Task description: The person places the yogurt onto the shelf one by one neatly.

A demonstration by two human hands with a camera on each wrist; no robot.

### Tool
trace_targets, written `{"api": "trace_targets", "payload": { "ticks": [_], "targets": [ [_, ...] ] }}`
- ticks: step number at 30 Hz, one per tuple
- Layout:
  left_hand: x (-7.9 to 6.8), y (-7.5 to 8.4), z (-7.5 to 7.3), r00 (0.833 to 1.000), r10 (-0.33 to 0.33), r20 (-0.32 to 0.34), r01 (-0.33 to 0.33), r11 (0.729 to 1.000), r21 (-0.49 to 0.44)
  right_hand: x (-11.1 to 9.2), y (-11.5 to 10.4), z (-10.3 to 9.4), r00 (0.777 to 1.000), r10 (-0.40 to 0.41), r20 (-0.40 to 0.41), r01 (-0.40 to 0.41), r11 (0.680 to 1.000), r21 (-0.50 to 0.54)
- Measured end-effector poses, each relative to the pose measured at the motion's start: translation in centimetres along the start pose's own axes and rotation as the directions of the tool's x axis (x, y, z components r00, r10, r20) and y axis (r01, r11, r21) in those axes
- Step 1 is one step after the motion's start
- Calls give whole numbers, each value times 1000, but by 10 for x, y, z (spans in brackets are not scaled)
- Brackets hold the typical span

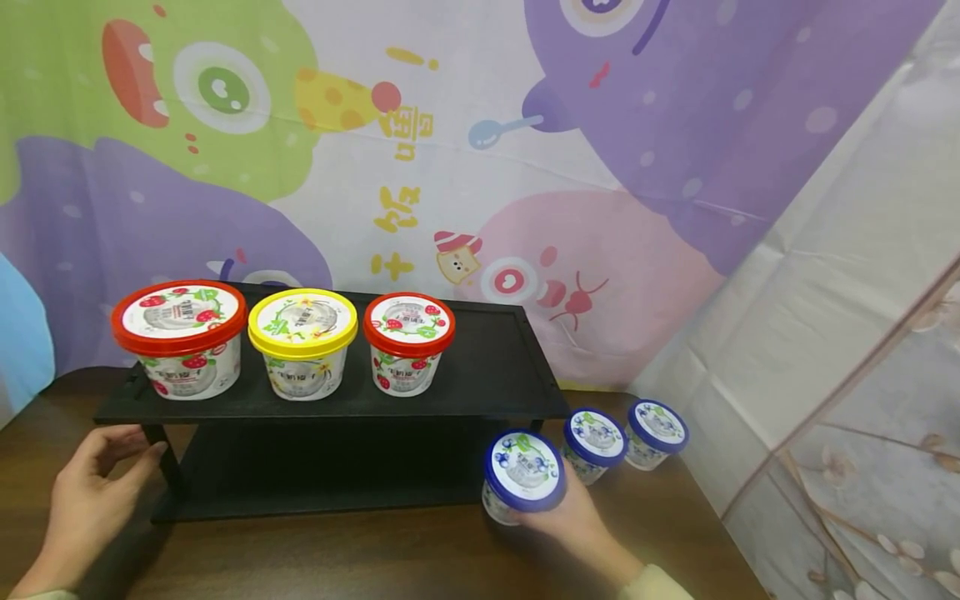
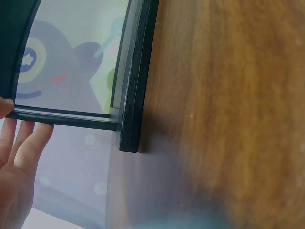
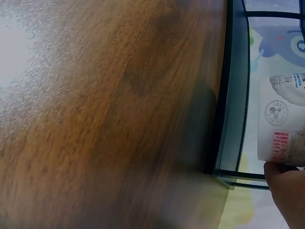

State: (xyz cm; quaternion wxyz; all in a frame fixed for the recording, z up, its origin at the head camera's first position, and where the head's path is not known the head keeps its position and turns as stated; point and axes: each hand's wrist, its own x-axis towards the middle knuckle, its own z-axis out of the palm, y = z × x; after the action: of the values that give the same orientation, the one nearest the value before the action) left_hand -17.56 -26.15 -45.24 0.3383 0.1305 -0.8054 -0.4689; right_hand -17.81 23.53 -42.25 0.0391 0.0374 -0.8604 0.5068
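Observation:
My left hand [image 1: 93, 500] pinches the front left leg [image 2: 71, 120] of a black two-tier shelf [image 1: 491, 358], thumb on one side and fingers on the other. At the shelf's right end, my right hand [image 1: 573, 525] holds a blueberry-printed tub [image 1: 523, 471] with a blue lid, upright in the head view. This tub's white printed side [image 3: 283, 129] shows in the right wrist view, with the thumb at its base. On the top tier stand a large red-lidded strawberry tub [image 1: 183, 337], a yellow-lidded tub [image 1: 303, 342] and a smaller red-lidded strawberry tub [image 1: 408, 342].
Right of the shelf stand two more blue-lidded tubs, a nearer one [image 1: 595, 442] and a farther one [image 1: 656, 433]. The brown wooden table [image 1: 337, 558] bears everything. A cartoon-printed cloth [image 1: 360, 167] hangs behind, and a pale flowered cloth [image 1: 847, 400] bounds the right side.

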Motion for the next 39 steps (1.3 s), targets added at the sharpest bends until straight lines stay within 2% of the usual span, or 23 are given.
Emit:
{"api": "trace_targets", "payload": {
  "ticks": [9, 14, 21, 26, 29, 33, 35, 37, 39],
  "targets": [
    [0, -3, -1, 1000, 4, -1, -4, 1000, -30, 2, -6, 6, 1000, -7, 29, 6, 1000, 16],
    [0, -4, -1, 1000, 14, 1, -14, 1000, -19, 5, -8, 11, 999, -28, 38, 28, 1000, 10],
    [0, -4, -1, 1000, 13, 4, -13, 1000, -4, 10, -12, 17, 998, -12, 67, 13, 1000, -14],
    [1, -5, 0, 1000, 9, 12, -10, 1000, 5, 14, -14, 22, 995, -16, 94, 15, 1000, 20],
    [4, -20, 4, 999, 35, 4, -35, 999, -6, 15, -16, 25, 994, -19, 108, 13, 999, 51],
    [12, -58, 12, 998, 69, -7, -69, 998, -4, 16, -18, 28, 990, -34, 135, 26, 998, 65],
    [15, -69, 14, 998, 67, -1, -67, 998, 8, 17, -20, 30, 988, -39, 147, 29, 997, 70],
    [13, -62, 13, 998, 55, 7, -55, 998, 9, 17, -21, 32, 986, -40, 160, 27, 996, 80],
    [9, -43, 8, 999, 35, 15, -35, 999, 4, 18, -22, 35, 985, -47, 167, 31, 995, 92]
  ]
}}
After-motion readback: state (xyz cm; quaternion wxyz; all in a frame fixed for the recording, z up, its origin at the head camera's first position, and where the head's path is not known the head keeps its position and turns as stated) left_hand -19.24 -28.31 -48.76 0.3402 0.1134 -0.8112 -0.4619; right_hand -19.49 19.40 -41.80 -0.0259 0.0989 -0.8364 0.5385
